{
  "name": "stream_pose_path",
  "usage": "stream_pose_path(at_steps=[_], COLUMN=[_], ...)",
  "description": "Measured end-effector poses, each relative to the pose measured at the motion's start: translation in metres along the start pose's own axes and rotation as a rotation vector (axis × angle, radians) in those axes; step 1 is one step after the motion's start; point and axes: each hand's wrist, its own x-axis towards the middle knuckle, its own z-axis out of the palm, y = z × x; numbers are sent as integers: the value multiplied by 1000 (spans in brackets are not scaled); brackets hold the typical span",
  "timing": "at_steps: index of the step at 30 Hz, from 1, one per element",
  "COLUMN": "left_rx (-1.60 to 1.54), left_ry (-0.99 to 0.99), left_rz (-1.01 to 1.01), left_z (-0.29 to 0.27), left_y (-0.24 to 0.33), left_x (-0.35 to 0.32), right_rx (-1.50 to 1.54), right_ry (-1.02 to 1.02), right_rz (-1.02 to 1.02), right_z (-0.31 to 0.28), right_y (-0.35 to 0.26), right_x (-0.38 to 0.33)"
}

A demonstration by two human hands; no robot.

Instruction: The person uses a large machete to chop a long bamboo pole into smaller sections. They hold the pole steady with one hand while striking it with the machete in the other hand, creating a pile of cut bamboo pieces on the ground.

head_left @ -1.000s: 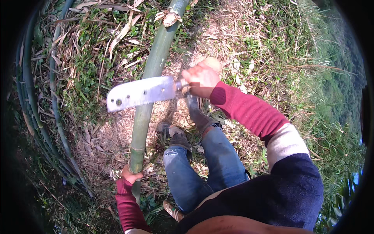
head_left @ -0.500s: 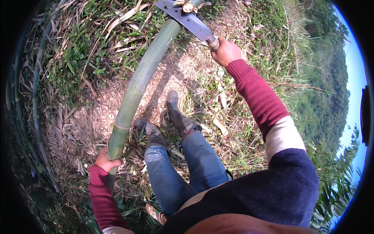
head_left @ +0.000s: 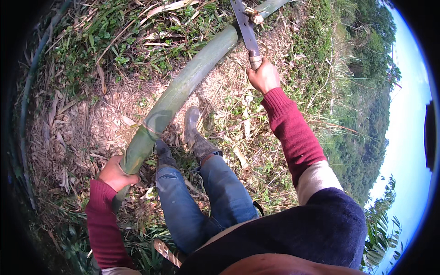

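Observation:
A thick green bamboo pole (head_left: 192, 68) runs slantwise from lower left to the top of the view. Near its lower end my left hand (head_left: 114, 174) is wrapped round it, thumb across the top. My right hand (head_left: 266, 77) grips the handle of a machete (head_left: 246, 31), whose dark, wide blade has small holes and points away from me. The blade lies across the far part of the pole, beside a pale cut branch stub (head_left: 255, 18). Whether the edge touches the pole I cannot tell.
My boots (head_left: 195, 133) stand on ground strewn with dry leaves (head_left: 87, 133), just right of the pole. Green weeds (head_left: 123, 50) grow at the far left. More bamboo stems (head_left: 26, 114) curve along the left rim. A wooded slope (head_left: 366, 91) rises on the right.
The machete has turned from pointing far left to pointing nearly straight ahead. The pole's far end has swung right, and my left hand has shifted slightly left and farther away.

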Motion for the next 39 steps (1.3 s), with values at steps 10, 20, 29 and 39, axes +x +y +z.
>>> stream_pose_path(at_steps=[10,20,29,39], left_rx=[-117,-136,-205,-183], left_ry=[-123,-120,-69,-144], left_rz=[176,92,137,130], left_z=[-8,-13,-4,-7], left_y=[14,31,11,7], left_x=[-3,-10,-7,4], right_rx=[-143,-274,-94,-50], right_ry=[255,64,-45,59], right_rz=[-288,-264,-973,-884], right_z=[42,-3,13,17], right_y=[19,33,-79,-73], right_x=[-35,29,-70,-63])
